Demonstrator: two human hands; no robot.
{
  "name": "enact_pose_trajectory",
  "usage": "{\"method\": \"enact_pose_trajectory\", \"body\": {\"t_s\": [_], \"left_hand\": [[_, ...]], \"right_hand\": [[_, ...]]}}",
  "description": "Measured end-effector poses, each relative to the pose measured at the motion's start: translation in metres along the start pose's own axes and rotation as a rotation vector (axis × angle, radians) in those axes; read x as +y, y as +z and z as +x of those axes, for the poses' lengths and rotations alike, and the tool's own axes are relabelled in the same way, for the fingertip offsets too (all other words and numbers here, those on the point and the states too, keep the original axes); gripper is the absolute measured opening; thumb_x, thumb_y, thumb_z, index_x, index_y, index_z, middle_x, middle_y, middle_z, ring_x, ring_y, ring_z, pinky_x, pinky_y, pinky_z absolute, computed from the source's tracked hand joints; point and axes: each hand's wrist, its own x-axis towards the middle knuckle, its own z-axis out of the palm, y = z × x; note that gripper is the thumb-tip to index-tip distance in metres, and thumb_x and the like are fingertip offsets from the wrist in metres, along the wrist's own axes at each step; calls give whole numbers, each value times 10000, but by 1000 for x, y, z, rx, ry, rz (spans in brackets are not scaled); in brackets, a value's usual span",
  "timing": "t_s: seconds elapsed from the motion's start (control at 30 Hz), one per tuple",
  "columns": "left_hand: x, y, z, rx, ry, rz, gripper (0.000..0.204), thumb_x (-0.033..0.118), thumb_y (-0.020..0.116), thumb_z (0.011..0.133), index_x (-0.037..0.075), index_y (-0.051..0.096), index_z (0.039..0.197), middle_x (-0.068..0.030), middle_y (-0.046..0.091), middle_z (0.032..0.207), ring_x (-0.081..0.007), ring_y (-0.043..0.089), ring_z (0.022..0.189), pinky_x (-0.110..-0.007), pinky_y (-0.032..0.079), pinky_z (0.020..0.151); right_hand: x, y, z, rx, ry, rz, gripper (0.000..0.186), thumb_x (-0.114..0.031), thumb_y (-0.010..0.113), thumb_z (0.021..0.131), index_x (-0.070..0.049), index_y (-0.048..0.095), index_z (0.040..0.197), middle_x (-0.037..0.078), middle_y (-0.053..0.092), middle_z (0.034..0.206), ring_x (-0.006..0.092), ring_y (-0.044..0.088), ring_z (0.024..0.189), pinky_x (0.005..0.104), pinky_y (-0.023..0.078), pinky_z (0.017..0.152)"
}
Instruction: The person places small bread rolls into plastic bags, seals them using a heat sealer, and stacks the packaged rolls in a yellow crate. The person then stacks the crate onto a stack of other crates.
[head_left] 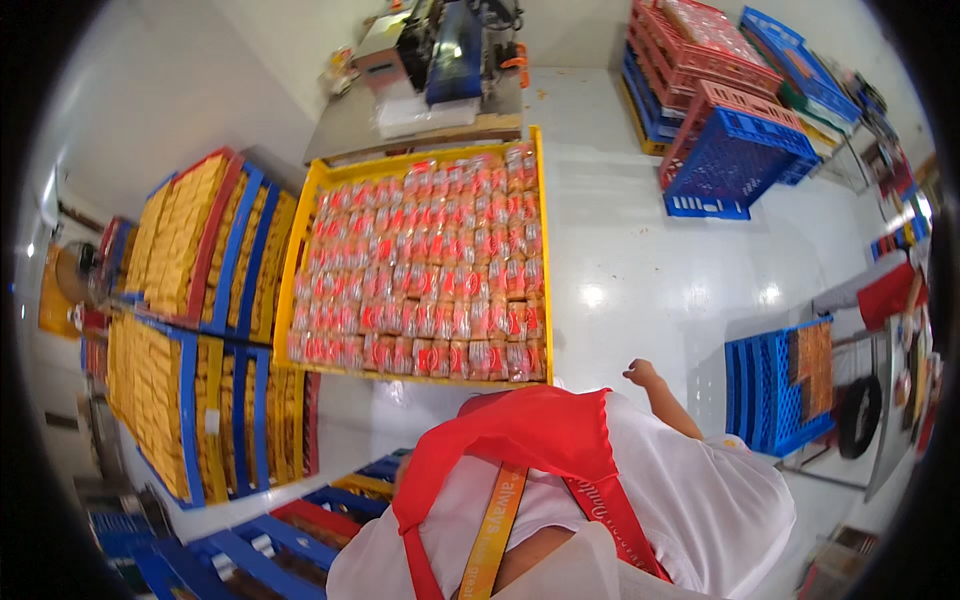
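Observation:
A large yellow crate [543, 250] lies ahead of me, packed with rows of small clear-and-red bags of brown baked goods [430, 255]. My right hand [637, 370] is out over the pale floor, just right of the crate's near corner, with fingers slightly bent and nothing visible in them. My left hand is not visible, hidden by my body. My red neckerchief [510, 420], lanyard and white shirt fill the lower middle.
Stacked crates of yellow packs [190, 250] stand left, more crates [270, 560] lower left. Behind is a steel table [335, 130] with a machine [450, 55]. Pink and blue crates [735, 160] stand back right; blue crates [760, 380], another person [870, 290] and a table are right.

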Motion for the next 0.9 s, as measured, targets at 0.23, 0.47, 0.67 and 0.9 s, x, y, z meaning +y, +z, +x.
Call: {"method": "enact_pose_trajectory", "body": {"t_s": [0.23,0.47,0.67,0.9], "left_hand": [[299,-142,141,436,481,-82,200,259,596,853,64,572,820,-38,509,656,-162,461,512,-311,371,431],[522,-62,181,194,734,382,602,554,541,850,-31,601,978,-111,609,858,-248,553,727,-367,435,674],[547,25,202,63,1021,832,422,387,529,905,21,558,1114,-152,660,911,-332,632,866,-391,486,757],[549,9,243,78,1215,879,283,224,482,932,-19,534,1068,-220,647,876,-396,625,826,-448,483,707]], "right_hand": [[-94,75,-35,66,183,243,397,-348,701,720,-17,682,937,185,660,995,334,620,956,385,496,849],[-195,182,-83,-101,466,463,310,-328,657,782,-33,677,874,99,664,688,187,644,572,319,513,505],[-245,215,-120,-84,541,563,344,-300,650,796,-5,652,972,110,678,784,193,676,642,304,526,512],[-334,214,-127,50,553,615,325,-256,658,781,3,639,975,109,654,689,177,640,547,300,506,482]]}}
